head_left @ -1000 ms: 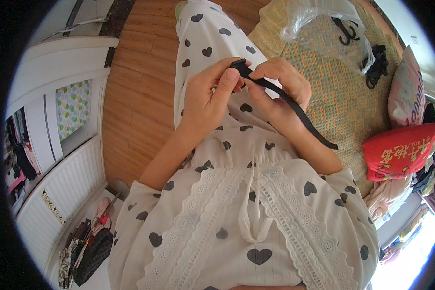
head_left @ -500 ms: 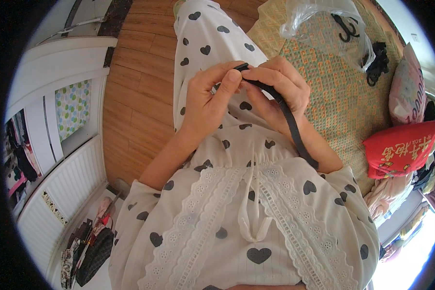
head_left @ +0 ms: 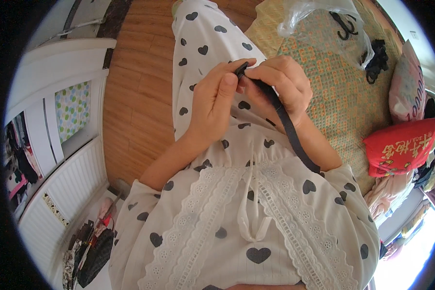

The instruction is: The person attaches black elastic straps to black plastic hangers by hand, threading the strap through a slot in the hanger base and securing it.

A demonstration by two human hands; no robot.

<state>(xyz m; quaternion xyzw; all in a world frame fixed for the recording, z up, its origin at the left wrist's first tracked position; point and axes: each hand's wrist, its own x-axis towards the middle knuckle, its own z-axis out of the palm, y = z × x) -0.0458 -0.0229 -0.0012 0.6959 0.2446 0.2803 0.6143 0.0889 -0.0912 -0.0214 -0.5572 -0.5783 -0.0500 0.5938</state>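
A narrow black strap hangs from my fingers, curving down over my right wrist toward the forearm. Its upper end, a small dark piece that may be a folded end or a fitting, is between my two hands above my lap. My left hand is closed around that end, the thumb slightly raised beside it. Close by, my right hand pinches the strap between thumb and fingers. The fingertips partly hide the dark piece. Beneath both hands lies the white garment with dark hearts that covers my legs.
On the patterned mat to the right lie a clear plastic bag, black hooked pieces and a black bundle. A red cushion and a pink one stand farther right. Wooden floor extends left.
My left thumb has drawn back from the strap's end, and the dark piece now stands more upright and shows more. The right hand has shifted only slightly, still gripping the strap.
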